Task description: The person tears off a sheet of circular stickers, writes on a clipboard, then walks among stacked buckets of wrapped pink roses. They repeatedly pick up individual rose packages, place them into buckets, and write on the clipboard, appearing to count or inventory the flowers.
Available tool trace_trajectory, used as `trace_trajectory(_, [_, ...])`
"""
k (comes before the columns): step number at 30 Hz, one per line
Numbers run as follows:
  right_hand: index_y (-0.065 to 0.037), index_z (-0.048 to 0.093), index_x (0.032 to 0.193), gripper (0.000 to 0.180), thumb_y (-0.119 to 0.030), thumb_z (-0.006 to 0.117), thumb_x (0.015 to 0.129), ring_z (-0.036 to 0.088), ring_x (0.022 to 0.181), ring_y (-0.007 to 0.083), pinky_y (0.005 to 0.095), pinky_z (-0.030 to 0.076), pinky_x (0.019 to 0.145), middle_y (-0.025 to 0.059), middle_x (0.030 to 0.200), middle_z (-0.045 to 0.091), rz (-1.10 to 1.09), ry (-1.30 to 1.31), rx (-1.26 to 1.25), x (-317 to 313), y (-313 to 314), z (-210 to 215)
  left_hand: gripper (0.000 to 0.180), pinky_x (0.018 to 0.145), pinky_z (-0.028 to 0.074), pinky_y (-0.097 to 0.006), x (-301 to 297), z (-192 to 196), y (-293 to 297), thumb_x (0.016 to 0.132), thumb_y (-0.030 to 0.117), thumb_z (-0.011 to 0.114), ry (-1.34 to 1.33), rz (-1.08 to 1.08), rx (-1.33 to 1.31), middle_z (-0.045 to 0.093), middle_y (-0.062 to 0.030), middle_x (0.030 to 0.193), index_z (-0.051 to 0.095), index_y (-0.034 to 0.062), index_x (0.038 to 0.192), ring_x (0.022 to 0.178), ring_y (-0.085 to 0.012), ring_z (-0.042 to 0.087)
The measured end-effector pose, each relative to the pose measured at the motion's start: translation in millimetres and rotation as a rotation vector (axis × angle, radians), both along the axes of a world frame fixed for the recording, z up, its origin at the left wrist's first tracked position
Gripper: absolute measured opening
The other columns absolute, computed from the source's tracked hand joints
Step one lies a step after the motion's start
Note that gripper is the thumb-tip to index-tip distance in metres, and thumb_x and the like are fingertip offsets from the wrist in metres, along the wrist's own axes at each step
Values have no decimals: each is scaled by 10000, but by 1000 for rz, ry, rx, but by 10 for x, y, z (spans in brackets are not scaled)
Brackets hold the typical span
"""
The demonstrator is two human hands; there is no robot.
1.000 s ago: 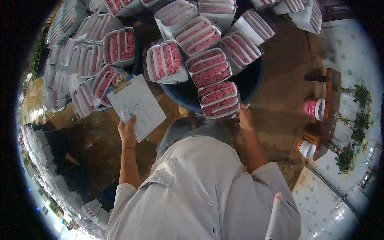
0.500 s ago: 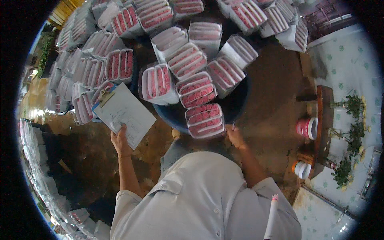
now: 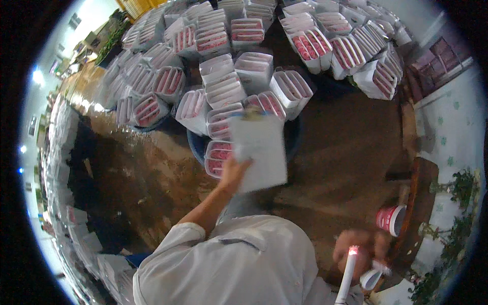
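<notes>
I see a brown dirt floor [image 3: 152, 173] with many white wrapped bunches of pink flowers [image 3: 223, 91] standing in blue tubs [image 3: 195, 145]. My left hand [image 3: 233, 173] holds a white paper pad [image 3: 260, 152] up over the bunches, fingers pinching its lower left edge. My right hand [image 3: 358, 251] is low and blurry; I cannot tell how its fingers are set.

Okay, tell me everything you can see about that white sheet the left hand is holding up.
The sheet is a white rectangle, like paper on a clipboard, with what looks like a clip at its top edge. It looks blank, but it is motion-blurred, so any marks can't be made out. It is held up, slightly tilted, over the blue tub's bundles of wrapped pink flowers. The left hand grips its lower left corner; nothing else visibly touches it.
</notes>
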State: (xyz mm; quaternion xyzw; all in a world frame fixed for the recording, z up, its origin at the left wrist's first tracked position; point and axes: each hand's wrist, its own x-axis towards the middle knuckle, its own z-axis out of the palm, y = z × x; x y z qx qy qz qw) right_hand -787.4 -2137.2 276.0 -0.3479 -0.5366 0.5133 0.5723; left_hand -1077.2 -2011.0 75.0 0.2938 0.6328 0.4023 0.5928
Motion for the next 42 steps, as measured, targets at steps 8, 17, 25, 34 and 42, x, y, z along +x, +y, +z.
trace_trajectory(8, [-21, 577, 1256, 332, -243, 505, 1020, 605, 780, 118, 266, 486, 640, 105, 1041, 676, 238, -37, 235, 702, -11, 439, 327, 802, 510, -356, 1869, -341, -60, 854, 120, 698, -79, -460, -2, 691, -87, 999, 633, 8, 1154, 875, -192, 642])
trace_trajectory(17, [-18, 580, 1257, 347, -259, 518, 1014, 604, 782, 129, 284, 491, 647, 97, 1047, 670, 226, -154, 195, 2037, 561, 489, 346, 769, 533, -362, 3193, -798, 1067, 815, 152, 701, -103, -361, 132, 711, -144, 956, 651, -26, 1108, 831, -242, 687])
trace_trajectory(25, [-16, 582, 1258, 362, -273, 530, 1008, 602, 784, 138, 301, 495, 653, 91, 1052, 665, -671, -507, -416, 4111, 893, -650, 328, 649, 505, -345, 4427, -455, 2020, 881, 188, 698, 159, -527, 137, 689, -66, 878, 624, 20, 1153, 723, -164, 624])
trace_trajectory(34, [-13, 585, 1259, 378, -289, 544, 1003, 601, 786, 149, 319, 499, 659, 83, 1057, 660, -577, -803, -1094, 6102, 882, -2764, 323, 792, 528, -417, 5347, -329, 1986, 862, 166, 666, 322, -492, 227, 708, -172, 999, 643, 3, 1140, 902, -298, 683])
trace_trajectory(42, [-11, 587, 1260, 394, -303, 556, 997, 599, 787, 158, 335, 503, 665, 77, 1062, 655, -279, -761, -743, 6738, 2799, -2158, 367, 815, 523, -378, 5543, -342, 1660, 800, 120, 681, 486, -174, 121, 711, -138, 997, 668, 31, 1155, 903, -224, 668])
